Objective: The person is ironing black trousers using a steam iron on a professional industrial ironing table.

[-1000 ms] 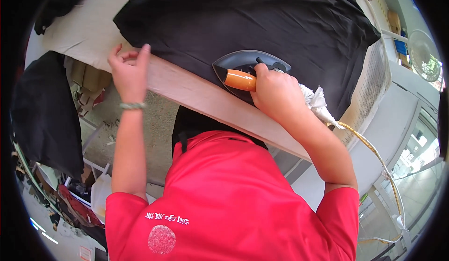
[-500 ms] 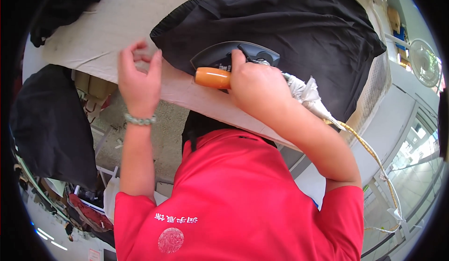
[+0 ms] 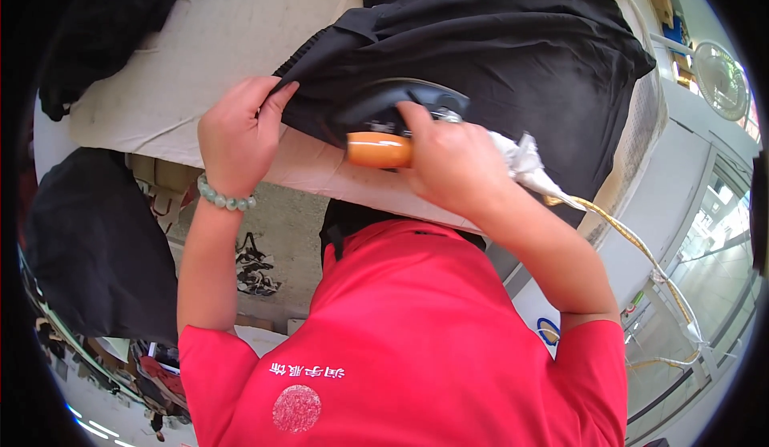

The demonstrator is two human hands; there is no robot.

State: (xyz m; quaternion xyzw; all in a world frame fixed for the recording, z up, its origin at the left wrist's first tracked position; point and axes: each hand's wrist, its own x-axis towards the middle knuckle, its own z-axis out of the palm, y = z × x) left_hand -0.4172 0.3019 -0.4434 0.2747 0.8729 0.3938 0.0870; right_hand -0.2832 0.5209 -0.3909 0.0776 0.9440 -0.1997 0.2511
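Ideally, the left hand (image 3: 237, 136), pinching black gathered fabric (image 3: 521, 66) at ten o'clock, should tension it; the right hand (image 3: 455, 155) wraps the orange-handled dark pointed iron (image 3: 380, 109) at twelve.

Red shirt (image 3: 416, 311), green bead bracelet (image 3: 225, 199)

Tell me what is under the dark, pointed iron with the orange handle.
Black, wrinkled fabric garment shows beside and beyond the iron; pale, cloth-covered table shows on its near side. The iron's body covers whatever lies directly beneath, so contact cannot be told.
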